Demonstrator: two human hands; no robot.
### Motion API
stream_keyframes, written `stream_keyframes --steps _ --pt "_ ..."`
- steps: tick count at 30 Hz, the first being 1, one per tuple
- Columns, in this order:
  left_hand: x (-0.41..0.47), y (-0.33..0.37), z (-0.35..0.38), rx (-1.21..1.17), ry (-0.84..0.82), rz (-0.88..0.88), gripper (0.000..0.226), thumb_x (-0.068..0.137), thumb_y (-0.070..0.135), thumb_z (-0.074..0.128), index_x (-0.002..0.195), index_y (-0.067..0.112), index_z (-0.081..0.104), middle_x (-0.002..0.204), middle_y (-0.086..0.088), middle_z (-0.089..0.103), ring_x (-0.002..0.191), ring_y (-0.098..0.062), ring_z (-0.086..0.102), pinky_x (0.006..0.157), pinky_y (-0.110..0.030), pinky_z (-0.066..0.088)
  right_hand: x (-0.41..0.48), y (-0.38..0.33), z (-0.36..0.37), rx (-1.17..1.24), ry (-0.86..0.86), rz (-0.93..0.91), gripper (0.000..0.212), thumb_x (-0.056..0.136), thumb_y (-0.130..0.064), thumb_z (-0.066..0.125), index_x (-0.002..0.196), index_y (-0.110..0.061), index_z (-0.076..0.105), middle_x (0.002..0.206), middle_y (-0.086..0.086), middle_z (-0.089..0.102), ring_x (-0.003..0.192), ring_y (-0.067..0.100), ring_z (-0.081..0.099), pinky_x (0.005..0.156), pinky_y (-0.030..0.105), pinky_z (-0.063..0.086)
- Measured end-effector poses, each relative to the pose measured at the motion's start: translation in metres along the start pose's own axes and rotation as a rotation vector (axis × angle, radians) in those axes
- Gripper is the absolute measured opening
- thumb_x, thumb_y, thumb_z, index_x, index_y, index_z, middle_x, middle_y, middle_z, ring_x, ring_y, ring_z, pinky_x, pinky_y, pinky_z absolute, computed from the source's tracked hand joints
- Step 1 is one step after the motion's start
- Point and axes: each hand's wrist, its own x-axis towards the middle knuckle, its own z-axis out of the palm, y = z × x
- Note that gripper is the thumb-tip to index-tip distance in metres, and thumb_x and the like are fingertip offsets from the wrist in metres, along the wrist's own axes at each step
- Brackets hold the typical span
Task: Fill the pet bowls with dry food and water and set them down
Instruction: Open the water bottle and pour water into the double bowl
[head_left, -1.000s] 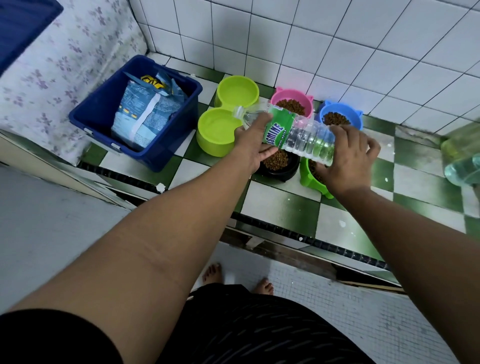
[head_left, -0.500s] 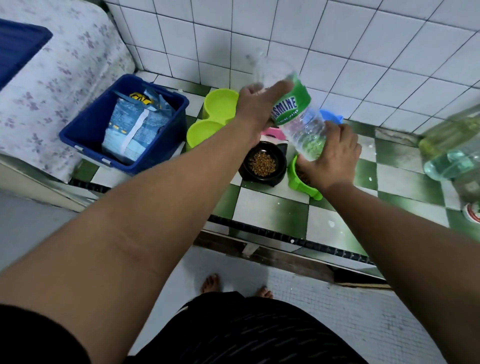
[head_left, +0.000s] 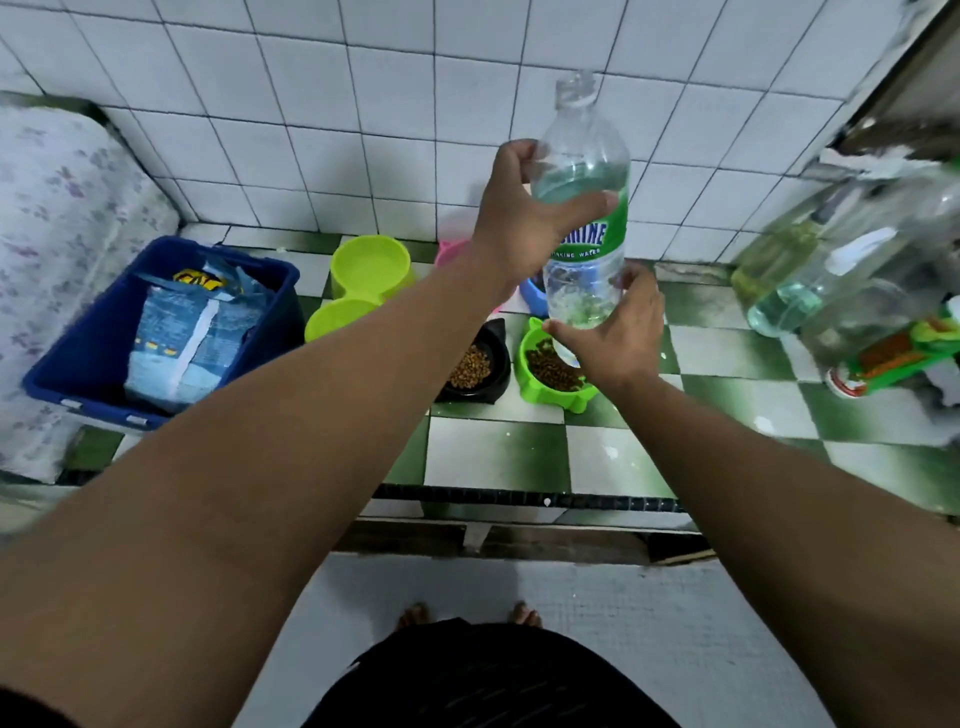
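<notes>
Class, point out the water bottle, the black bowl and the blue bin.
water bottle (head_left: 597, 241), head view, on its green label
black bowl (head_left: 500, 364), head view, on its right rim
blue bin (head_left: 88, 348), head view, on its left inner wall

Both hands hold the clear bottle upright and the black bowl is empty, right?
No: the head view shows brown dry food in the round black bowl. The left hand and right hand do hold the clear green-labelled plastic bottle upright.
</notes>
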Motion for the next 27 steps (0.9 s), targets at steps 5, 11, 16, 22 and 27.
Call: stream_keyframes --steps 5,11,16,22,27 --pt "-0.005 0.012 0.038 0.08 -0.159 0.067 0.081 0.057 0.034 0.096 0.123 0.023 0.051 0.121 0.001 0.062 0.102 -0.018 0.071 0.09 -0.043 0.062 -0.003 0.026 -0.018 0.103 0.067 0.089 0.1 0.054 -0.065 0.084 0.131 -0.013 0.049 0.123 0.005 0.056 0.116 0.025 0.049 0.101 0.044 0.045" --pt "-0.01 0.004 0.109 0.113 -0.322 0.108 0.092 0.05 0.042 0.096 0.129 0.021 0.052 0.123 0.002 0.064 0.1 -0.015 0.072 0.088 -0.04 0.062 -0.006 0.072 -0.064 0.338 0.087 0.214 0.077 0.062 -0.037 0.093 0.116 -0.009 0.046 0.103 -0.007 0.054 0.091 -0.003 0.054 0.084 0.021 0.046" --pt "-0.017 -0.014 0.171 0.099 -0.409 0.095 0.092 0.054 0.039 0.096 0.132 0.021 0.051 0.125 0.004 0.063 0.101 -0.01 0.071 0.09 -0.036 0.062 0.002 0.13 -0.102 0.46 0.031 0.317 0.083 0.06 -0.016 0.095 0.12 -0.005 0.039 0.114 0.004 0.059 0.099 0.006 0.062 0.091 0.027 0.054" --pt "-0.014 -0.045 0.243 0.172 -0.474 0.085 0.09 0.061 0.033 0.095 0.137 0.019 0.048 0.124 0.007 0.062 0.105 -0.013 0.07 0.093 -0.039 0.061 0.022 0.202 -0.142 0.378 -0.029 0.373 0.075 0.061 -0.025 0.095 0.121 -0.012 0.052 0.11 -0.004 0.064 0.097 0.005 0.062 0.085 0.016 0.048" --pt "-0.004 -0.066 0.282 0.208 -0.544 0.122 0.091 0.062 0.027 0.095 0.138 0.014 0.045 0.126 0.004 0.063 0.108 -0.012 0.07 0.096 -0.039 0.06 0.04 0.241 -0.151 0.273 -0.062 0.379 0.068 0.067 -0.026 0.092 0.123 -0.01 0.058 0.108 -0.002 0.063 0.099 0.014 0.059 0.088 0.026 0.047"
